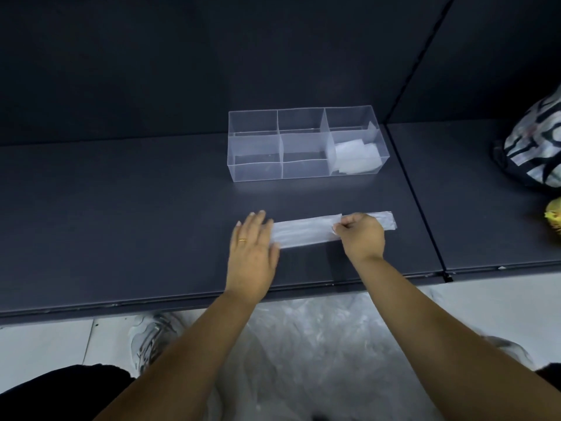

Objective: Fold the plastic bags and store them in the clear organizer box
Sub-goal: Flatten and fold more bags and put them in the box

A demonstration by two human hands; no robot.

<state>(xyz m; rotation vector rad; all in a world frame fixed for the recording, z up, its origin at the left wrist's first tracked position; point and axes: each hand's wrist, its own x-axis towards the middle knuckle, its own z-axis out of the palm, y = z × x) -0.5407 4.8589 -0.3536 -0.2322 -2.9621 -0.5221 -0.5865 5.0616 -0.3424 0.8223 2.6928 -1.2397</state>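
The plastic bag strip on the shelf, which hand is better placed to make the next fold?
Probably the right hand: it pinches the plastic bag strip partway along, so it could carry that end over, while the left hand lies flat, anchoring the other end.

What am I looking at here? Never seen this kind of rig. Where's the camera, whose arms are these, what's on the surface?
No machine here: a person works with bare hands. The single picture comes from a wide-angle camera worn on their head, looking forward and down. On the dark shelf lies a plastic bag folded into a long narrow strip. The left hand rests flat on its left end. The right hand pinches it further right, which is the only grip. Behind the strip stands the clear organizer box with six compartments; folded bags lie in the near right one. A patterned bag sits at the right edge, and loose plastic sheeting lies on the floor below.
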